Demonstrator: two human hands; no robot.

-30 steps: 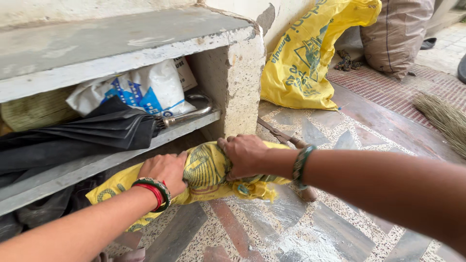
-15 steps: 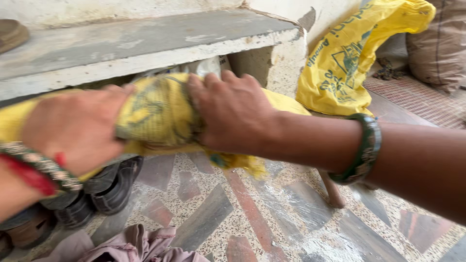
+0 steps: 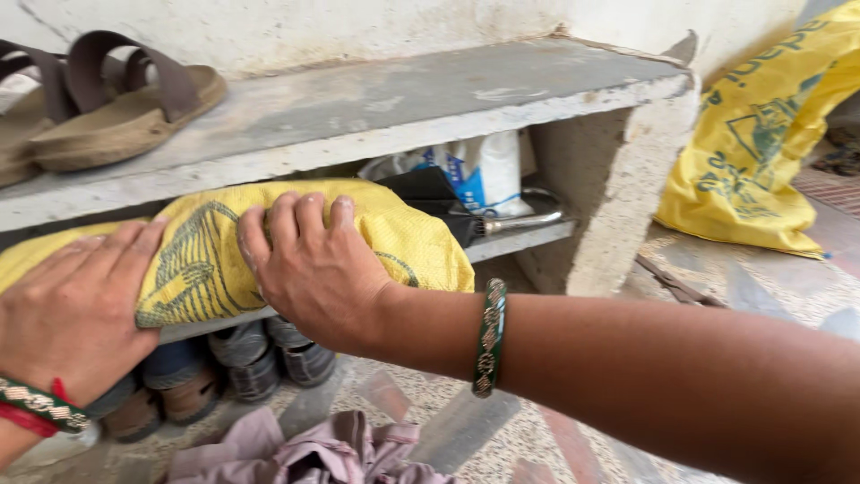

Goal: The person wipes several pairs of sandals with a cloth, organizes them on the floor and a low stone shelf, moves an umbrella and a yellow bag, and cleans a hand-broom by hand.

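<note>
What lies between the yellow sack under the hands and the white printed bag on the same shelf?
In the head view, a folded black umbrella lies between the yellow sack and the white bag.

Two hands (image 3: 76,305) (image 3: 313,269), two yellow sacks (image 3: 394,237) (image 3: 761,152), two sandals (image 3: 125,103) (image 3: 13,108), one umbrella (image 3: 448,202), one pink cloth (image 3: 313,453).

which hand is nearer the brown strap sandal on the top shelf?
Left. The left hand rests on the folded yellow woven sack almost directly below the brown strap sandal; the right hand presses the sack further right.
</note>
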